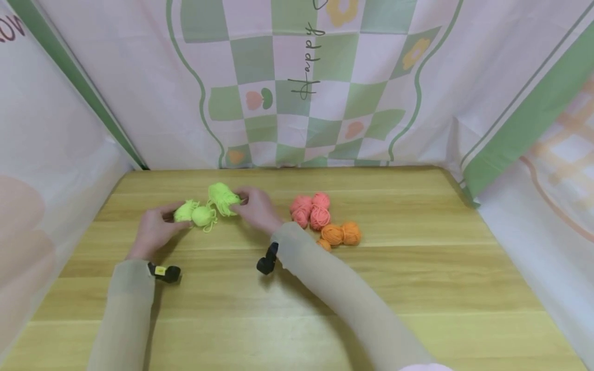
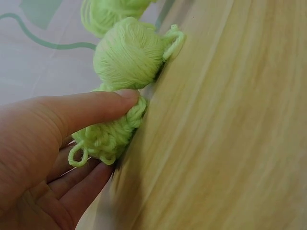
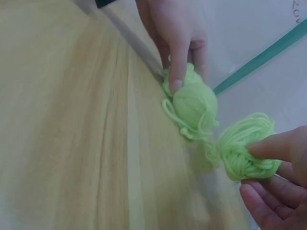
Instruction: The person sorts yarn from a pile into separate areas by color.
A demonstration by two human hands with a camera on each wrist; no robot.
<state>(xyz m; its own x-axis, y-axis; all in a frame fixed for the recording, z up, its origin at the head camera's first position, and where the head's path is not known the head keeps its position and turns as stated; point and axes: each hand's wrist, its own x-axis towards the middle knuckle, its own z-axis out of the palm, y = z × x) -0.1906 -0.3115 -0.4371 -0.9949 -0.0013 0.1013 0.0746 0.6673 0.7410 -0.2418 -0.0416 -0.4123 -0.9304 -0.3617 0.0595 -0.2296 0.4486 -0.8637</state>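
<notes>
At the left of the wooden tabletop, my left hand (image 1: 154, 230) grips a neon yellow-green yarn bundle (image 1: 185, 211) between thumb and fingers. A round ball of the same yarn (image 2: 127, 55) adjoins it, just beyond the thumb tip in the left wrist view. Farther right and back, my right hand (image 1: 261, 210) pinches a looser yellow-green skein (image 3: 247, 151), thumb on one side and fingers beneath. Loose strands lie between the skein and the round ball. Whether they are joined cannot be told.
Right of my right hand lie two pink yarn balls (image 1: 320, 211) side by side. Orange yarn balls (image 1: 351, 233) sit just in front of them, one partly hidden by my right sleeve (image 1: 301, 247). A patterned cloth (image 1: 260, 62) hangs behind the table (image 1: 223, 309).
</notes>
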